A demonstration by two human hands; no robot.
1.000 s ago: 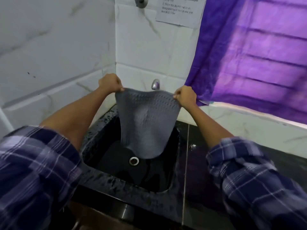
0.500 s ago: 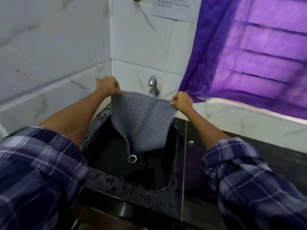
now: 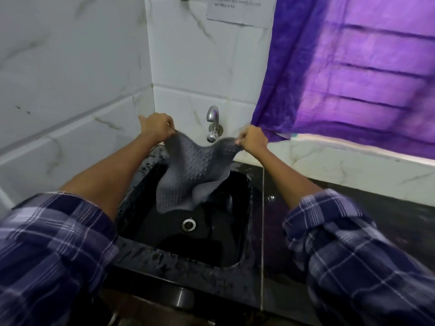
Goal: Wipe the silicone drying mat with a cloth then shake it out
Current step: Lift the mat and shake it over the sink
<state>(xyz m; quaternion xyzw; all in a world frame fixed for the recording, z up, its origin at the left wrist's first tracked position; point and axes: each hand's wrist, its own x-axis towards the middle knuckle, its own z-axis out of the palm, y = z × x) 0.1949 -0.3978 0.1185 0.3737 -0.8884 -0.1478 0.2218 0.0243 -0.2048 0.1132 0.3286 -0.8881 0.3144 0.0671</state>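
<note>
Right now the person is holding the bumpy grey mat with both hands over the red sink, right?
Not quite: the sink is black, not red. The head view shows it. The rest holds: the left hand and right hand each pinch a top corner of the bumpy grey mat, which hangs over the sink.

Grey silicone drying mat [image 3: 193, 175]: nubbed, held above black sink [image 3: 244, 208], sagging in the middle, lower edge curled. Left hand [image 3: 157, 127] pinches its left top corner; right hand [image 3: 253, 140] pinches the right. Chrome tap [image 3: 213, 123] behind. Drain [image 3: 188, 224] below. Purple curtain [image 3: 353, 71] right. Wet black counter [image 3: 376, 220].
</note>
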